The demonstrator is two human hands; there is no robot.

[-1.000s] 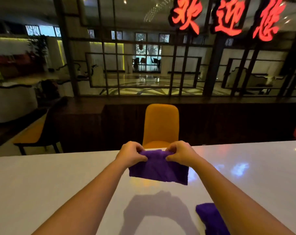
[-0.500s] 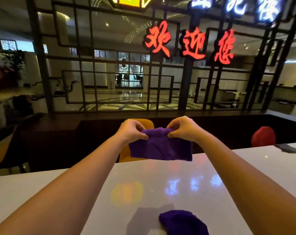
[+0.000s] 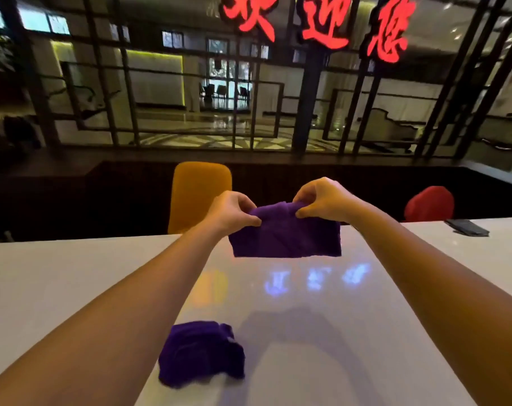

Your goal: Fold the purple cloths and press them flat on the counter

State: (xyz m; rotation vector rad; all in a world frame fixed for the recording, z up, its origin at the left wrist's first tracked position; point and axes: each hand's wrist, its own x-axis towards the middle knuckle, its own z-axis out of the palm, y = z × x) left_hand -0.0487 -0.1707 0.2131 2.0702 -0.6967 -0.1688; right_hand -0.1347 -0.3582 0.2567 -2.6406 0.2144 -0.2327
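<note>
Both hands are reaching forward over the counter [image 3: 73, 276], gripping one purple cloth between them. Pinching the cloth's upper left edge between thumb and curled fingers, the left hand [image 3: 231, 213] is closing tight on the fabric. Its partner, the right hand [image 3: 322, 202], is clamping the top edge nearer the right, thumb underneath and fingers bent over the bunched fold. That held cloth [image 3: 287, 234] is hanging in the air as a roughly rectangular, doubled panel, its lower edge sitting clear of the glossy white surface and casting a dim shadow below. Nearer the person, a second purple cloth [image 3: 200, 354] is lying crumpled in a loose heap on the counter, well apart from the raised one and sitting between the two forearms.

Glowing overhead behind a dark lattice screen [image 3: 307, 106], a red neon sign [image 3: 319, 22] is showing three large Chinese characters reading 欢迎您; their tops are running out of frame. Bluish patches of light are reflecting on the counter just below the held cloth, too smeared to read. Across the counter, an orange chair [image 3: 200, 194] is standing at the far edge, and a red chair [image 3: 429, 203] is peeking up to the right. Beside it a dark flat object [image 3: 467, 227] is resting on the counter's far right; no label on it can be made out.
</note>
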